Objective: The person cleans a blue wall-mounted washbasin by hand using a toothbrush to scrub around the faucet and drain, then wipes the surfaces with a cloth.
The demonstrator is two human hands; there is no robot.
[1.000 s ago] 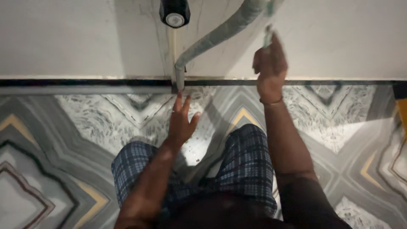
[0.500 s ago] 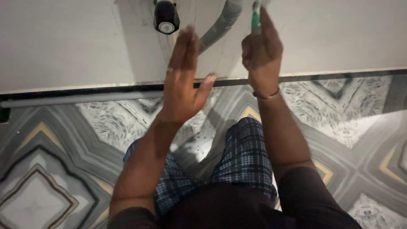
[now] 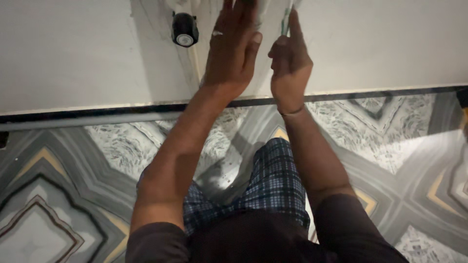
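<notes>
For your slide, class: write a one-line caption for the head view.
Both hands raised to the wall: left hand open over a grey hose, right hand gripping a thin green tool beside a black knob.

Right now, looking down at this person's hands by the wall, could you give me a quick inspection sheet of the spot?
Surface: patterned marble floor in grey, white and tan; pale wall with a dark strip along its base.
Job's things: thin green-and-white tool in the right hand; grey hose, mostly hidden behind the left hand.
Clutter: nothing seen.
Hands: left is open, flat toward the wall, ring on one finger; right is closed around the tool, bangle at the wrist.
Cables: nothing seen; a grey pipe runs along the wall base.
Surroundings: black round fitting on the wall; checked shorts below.
</notes>
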